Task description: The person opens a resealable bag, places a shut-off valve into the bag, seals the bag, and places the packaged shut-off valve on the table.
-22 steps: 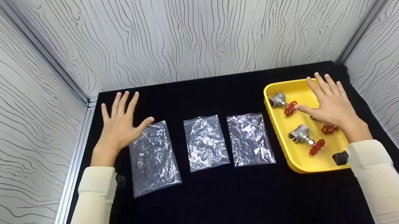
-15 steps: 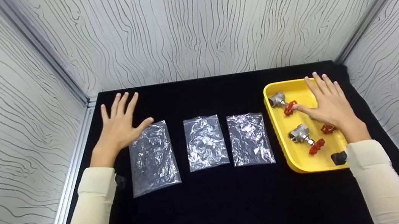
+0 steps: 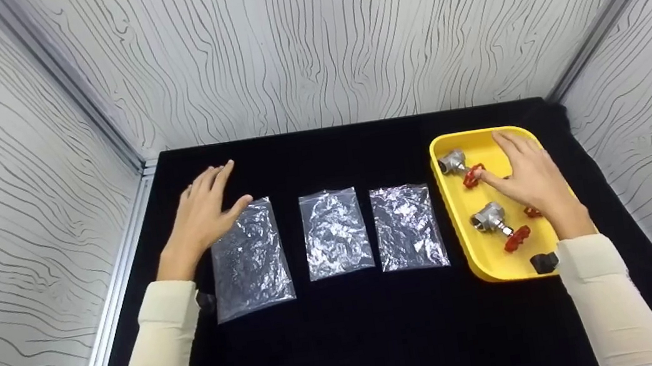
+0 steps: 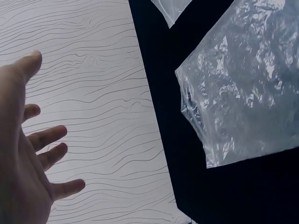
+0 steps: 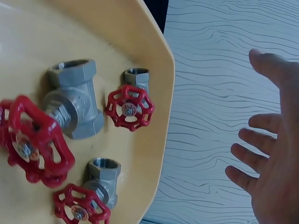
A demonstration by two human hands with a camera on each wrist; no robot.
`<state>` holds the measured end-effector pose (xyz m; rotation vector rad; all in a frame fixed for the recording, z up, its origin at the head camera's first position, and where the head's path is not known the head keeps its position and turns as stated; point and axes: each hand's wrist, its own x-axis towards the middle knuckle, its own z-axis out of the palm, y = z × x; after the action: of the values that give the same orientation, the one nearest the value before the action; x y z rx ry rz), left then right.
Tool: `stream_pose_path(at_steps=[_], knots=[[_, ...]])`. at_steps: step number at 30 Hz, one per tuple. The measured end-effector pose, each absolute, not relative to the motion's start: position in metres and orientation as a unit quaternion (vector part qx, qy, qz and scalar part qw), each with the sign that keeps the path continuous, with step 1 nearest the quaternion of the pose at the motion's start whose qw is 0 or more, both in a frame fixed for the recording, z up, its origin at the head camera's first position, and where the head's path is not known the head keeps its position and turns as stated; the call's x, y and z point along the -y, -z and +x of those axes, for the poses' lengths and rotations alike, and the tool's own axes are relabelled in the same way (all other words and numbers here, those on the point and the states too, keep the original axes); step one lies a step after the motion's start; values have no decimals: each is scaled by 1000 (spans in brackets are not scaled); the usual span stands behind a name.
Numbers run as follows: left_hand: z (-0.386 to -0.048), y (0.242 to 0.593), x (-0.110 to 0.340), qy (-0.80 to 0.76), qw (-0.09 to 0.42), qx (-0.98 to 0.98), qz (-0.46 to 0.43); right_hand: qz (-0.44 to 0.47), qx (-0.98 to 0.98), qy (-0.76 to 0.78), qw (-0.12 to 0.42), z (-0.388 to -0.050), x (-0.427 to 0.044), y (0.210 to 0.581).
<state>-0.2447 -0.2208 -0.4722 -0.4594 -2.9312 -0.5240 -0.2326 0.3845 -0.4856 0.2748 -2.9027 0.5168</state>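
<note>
- Three metal valves with red wheels, all in the yellow tray (image 3: 503,263): far-left valve (image 3: 452,161) in the back corner, centre valve (image 3: 488,216) nearer the person, third valve (image 3: 532,212) mostly hidden by the right hand in head view.
- Tray walls probably there to corral them; odd shapes, could roll.
- Right hand (image 3: 530,181): over tray, fingers spread loosely, thumb well off, holding nothing. Head view lines the thumb up with the far-left valve's wheel; right wrist view shows valves off to the side of the fingers, none between them. I read no contact.
- Left hand (image 3: 201,215): same pose, fingers wide, nothing held. Thumb overlaps left bag (image 3: 252,268) in head view; left wrist view shows a gap.
- Middle bag (image 3: 336,232) and right bag (image 3: 409,229) lie in row with it, flat, not touching. Spacing likely keeps each separately reachable.
- Black surface (image 3: 346,338) carries bags and tray; pale patterned panels (image 3: 307,40) around it.
</note>
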Motion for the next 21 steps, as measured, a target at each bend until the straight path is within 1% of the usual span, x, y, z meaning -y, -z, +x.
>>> stream_pose_path(at_steps=[3, 10, 21], knots=[[-243, 476, 219, 188, 69, 968, -151, 94, 975, -182, 92, -231, -381, 487], [-238, 483, 211, 199, 89, 964, -152, 79, 970, -216, 73, -226, -370, 492], [-231, 495, 200, 225, 106, 956, -154, 74, 965, -235, 89, -219, -356, 507]])
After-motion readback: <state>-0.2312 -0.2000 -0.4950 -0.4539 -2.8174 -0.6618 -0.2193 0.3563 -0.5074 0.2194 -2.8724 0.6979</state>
